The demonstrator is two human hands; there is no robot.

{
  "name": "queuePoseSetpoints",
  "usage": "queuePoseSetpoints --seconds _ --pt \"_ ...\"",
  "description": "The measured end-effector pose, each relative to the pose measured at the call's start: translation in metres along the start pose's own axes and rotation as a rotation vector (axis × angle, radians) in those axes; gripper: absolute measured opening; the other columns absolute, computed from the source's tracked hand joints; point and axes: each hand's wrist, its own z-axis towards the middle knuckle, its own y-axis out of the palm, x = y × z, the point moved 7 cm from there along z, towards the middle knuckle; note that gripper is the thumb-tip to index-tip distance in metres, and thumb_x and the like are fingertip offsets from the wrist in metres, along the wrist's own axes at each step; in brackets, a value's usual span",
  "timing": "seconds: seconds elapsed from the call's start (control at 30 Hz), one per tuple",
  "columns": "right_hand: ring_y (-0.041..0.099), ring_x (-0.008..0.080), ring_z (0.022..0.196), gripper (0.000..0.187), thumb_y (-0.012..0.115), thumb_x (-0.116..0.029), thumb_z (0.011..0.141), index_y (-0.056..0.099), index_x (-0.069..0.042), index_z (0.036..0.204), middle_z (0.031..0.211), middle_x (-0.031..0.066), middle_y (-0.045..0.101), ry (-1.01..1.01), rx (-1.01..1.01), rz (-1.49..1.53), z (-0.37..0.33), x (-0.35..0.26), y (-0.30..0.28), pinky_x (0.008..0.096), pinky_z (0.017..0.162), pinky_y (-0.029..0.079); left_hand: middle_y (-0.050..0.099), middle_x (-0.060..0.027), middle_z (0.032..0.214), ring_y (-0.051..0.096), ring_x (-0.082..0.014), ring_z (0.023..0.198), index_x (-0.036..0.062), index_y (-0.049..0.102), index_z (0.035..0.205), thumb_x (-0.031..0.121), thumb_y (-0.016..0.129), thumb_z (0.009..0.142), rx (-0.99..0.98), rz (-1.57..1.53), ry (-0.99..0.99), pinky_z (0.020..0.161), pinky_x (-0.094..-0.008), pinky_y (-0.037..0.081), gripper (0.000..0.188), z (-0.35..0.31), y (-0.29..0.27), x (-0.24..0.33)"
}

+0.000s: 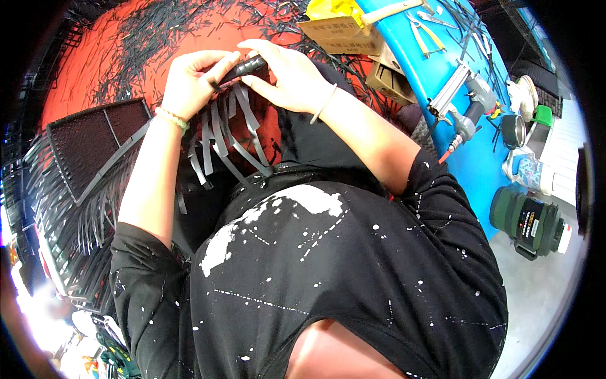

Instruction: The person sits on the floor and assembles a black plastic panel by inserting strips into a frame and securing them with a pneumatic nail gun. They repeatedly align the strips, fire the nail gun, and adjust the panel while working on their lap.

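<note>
Both hands meet over the red surface, gripping one short dark piece (245, 68) that looks wound or woven from glossy black flat strips. My left hand (192, 82), with a beaded bracelet at the wrist, pinches its left end between thumb and fingers. Around the right end close the thumb and fingers of my right hand (290, 76), which wears a thin bangle. Several loose flat strips (218, 136) hang below the piece toward my lap, grey where they catch light. Fingers partly cover the piece, so its full shape cannot be told.
Black offcuts litter the red sheet (196, 28). At left stands a dark woven panel (95, 142) fringed with long strips. Cardboard boxes (344, 36) sit beside a blue table (464, 183) bearing pliers (424, 36) and an air-powered gun (470, 101). Farther right is a green-black canister (527, 221).
</note>
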Motion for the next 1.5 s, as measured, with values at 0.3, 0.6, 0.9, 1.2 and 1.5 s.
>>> queuePoseSetpoints --seconds 0.3,0.6,0.9,1.2,1.5 --pt "0.063 0.0288 0.114 0.052 0.077 -0.017 0.084 0.056 0.0 0.128 0.124 0.0179 0.062 0.041 0.13 0.016 -0.034 0.025 -0.092 0.0381 0.099 0.05 0.072 0.0002 0.085 0.062 -0.0048 0.073 0.002 0.076 0.1 0.023 0.073 0.092 -0.061 -0.148 -0.186 0.065 -0.021 0.049 0.023 0.038 -0.011 -0.015" --pt "0.069 0.0149 0.092 0.02 0.073 -0.011 0.089 0.071 0.0 0.105 0.1 0.0083 0.072 0.405 0.464 0.01 -0.077 0.064 -0.161 0.0279 0.085 0.054 0.072 -0.0012 0.084 0.063 -0.0063 0.076 0.0004 0.077 0.098 0.026 0.075 0.091 0.012 -0.011 -0.148 0.071 -0.0234 0.051 0.027 0.053 -0.019 -0.026" --pt "0.066 0.0353 0.09 0.043 0.079 -0.028 0.075 0.058 -0.007 0.106 0.101 0.0149 0.065 0.229 0.251 -0.027 0.026 0.012 -0.022 0.0414 0.08 0.055 0.069 -0.001 0.076 0.06 -0.0057 0.064 0.0006 0.077 0.099 0.028 0.075 0.09 0.07 -0.155 -0.109 0.055 -0.0218 0.046 0.029 0.038 -0.011 -0.025" --pt "0.067 0.0306 0.09 0.054 0.085 -0.023 0.068 0.053 -0.008 0.109 0.096 0.0128 0.063 0.209 0.288 -0.082 0.026 0.004 -0.01 0.0395 0.082 0.054 0.073 -0.0025 0.085 0.064 -0.0063 0.074 0.0012 0.076 0.101 0.02 0.073 0.092 0.055 -0.036 -0.081 0.068 -0.0216 0.051 0.021 0.037 -0.01 -0.015" --pt "0.064 0.0365 0.082 0.054 0.083 -0.023 0.068 0.047 -0.008 0.104 0.09 0.0134 0.059 0.21 0.386 -0.083 0.023 0.005 -0.003 0.0453 0.073 0.052 0.074 -0.0034 0.088 0.066 -0.0076 0.078 -0.0005 0.076 0.101 0.017 0.073 0.092 0.036 -0.113 -0.139 0.071 -0.023 0.053 0.02 0.037 -0.008 -0.021"
